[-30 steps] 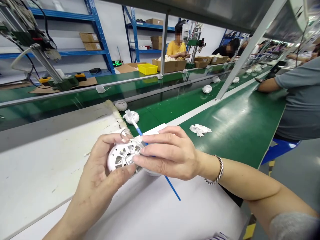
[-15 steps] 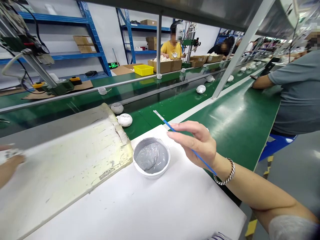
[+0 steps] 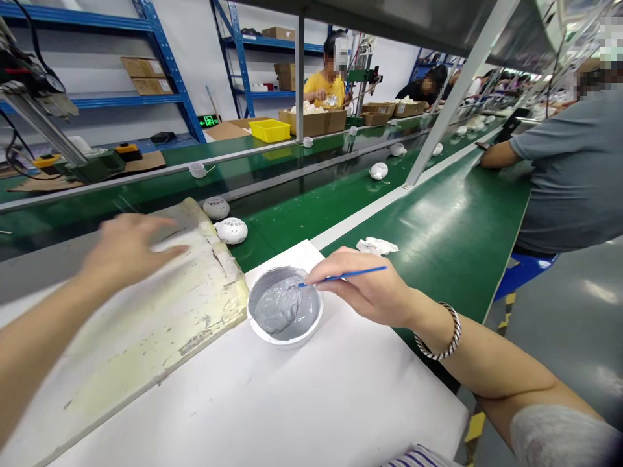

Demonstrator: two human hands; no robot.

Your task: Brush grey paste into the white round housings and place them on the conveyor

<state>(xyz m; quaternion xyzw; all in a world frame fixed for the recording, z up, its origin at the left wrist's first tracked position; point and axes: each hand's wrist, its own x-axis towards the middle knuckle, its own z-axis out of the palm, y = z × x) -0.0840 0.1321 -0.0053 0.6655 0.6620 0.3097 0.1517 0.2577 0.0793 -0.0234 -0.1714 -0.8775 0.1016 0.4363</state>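
My right hand point(image 3: 363, 285) pinches a thin blue paintbrush point(image 3: 366, 272) over a white bowl point(image 3: 285, 342). The brush tip dips into the thick grey paste point(image 3: 278, 306) inside it. My left hand point(image 3: 126, 250) is stretched over a worn pale board point(image 3: 146, 337), slightly blurred, with fingers apart and nothing visible in it. Beyond its fingertips, two white rounded shells with slots sit by the board's far corner: a nearer shell point(image 3: 232, 230) and a farther shell point(image 3: 216, 207).
A crumpled white tissue point(image 3: 377, 246) lies on the green bench behind my right hand. More white shells, such as this one point(image 3: 378, 170), lie along the green conveyor point(image 3: 302, 207). A slanted metal post point(image 3: 438, 123) rises ahead. A co-worker in grey point(image 3: 574, 168) sits at the right.
The brush has come down from above the bowl, its tip now in the paste. My left hand has moved in from the left edge; the white thing it held there is no longer in it.
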